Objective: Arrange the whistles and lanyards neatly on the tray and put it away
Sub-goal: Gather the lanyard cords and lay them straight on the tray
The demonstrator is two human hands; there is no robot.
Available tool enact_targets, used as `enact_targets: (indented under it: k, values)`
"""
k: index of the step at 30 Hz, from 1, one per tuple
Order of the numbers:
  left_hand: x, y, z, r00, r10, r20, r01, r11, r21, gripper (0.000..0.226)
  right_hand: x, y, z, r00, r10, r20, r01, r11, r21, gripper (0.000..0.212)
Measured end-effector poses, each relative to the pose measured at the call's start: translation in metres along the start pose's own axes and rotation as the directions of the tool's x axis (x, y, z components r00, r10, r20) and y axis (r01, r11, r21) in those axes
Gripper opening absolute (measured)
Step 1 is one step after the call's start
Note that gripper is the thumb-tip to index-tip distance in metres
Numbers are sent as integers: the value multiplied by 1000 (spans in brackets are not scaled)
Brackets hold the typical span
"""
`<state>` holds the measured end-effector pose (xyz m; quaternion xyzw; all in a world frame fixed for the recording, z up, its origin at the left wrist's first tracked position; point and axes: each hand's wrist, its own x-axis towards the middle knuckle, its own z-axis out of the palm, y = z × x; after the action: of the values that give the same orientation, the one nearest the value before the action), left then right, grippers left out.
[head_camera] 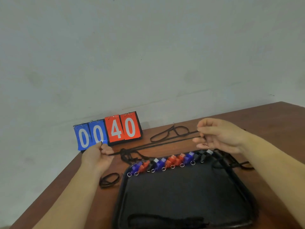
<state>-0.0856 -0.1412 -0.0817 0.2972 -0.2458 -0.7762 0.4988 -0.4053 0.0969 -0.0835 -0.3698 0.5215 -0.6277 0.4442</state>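
left hand (100,156) and right hand (219,138) each pinch an end of a lanyard (165,142), held taut behind the tray (181,192), apparently to straighten it.

Dim, soft, even light with a cool grey-green cast falls on the wall (148,47), and shadows on the brown table (264,116) are faint and diffuse. The whole view is soft and slightly smeared: the black tray (181,192) reads as a near-featureless dark mass, and the taut lanyard (148,147) is a fuzzy thin line. Wide-angle distortion tilts the table's edges and stretches the lower corners.
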Motion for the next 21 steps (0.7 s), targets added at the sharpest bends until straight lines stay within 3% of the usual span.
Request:
enact_targets:
  k: [1, 3, 6, 8, 10, 13, 17, 21]
  values:
    - [2, -4, 5, 999, 39, 17, -41, 988, 151, 25, 4, -3, 0, 1000, 5, 17, -5, 1000, -13, 16]
    - [3, -12, 17, 983, 142, 117, -181, 863, 472, 23, 13, -11, 1, 1000, -19, 9, 20, 995, -99, 16]
    - [-9, -23, 45, 923, 134, 360, -377, 496, 782, 17, 28, -23, 6, 992, -124, -29, 110, 953, -282, 18]
    - [-18, -30, 61, 864, 18, 503, -498, 181, 848, 12, 34, -34, 14, 984, -177, -2, 162, 905, -393, 22]
    - [-24, -39, 73, 802, -126, 583, -590, -20, 807, 20, 36, -43, 25, 976, -206, 69, 213, 845, -490, 28]
    - [-28, -51, 86, 744, -348, 570, -617, -30, 786, 38, 32, -54, 46, 965, -211, 155, 261, 733, -628, 21]
    - [-26, -62, 92, 653, -570, 499, -626, -36, 779, 48, 25, -63, 63, 956, -192, 221, 290, 705, -647, 19]
    - [-17, -63, 85, 604, -611, 511, -623, 38, 781, 47, 25, -58, 69, 959, -162, 233, 276, 722, -634, 21]
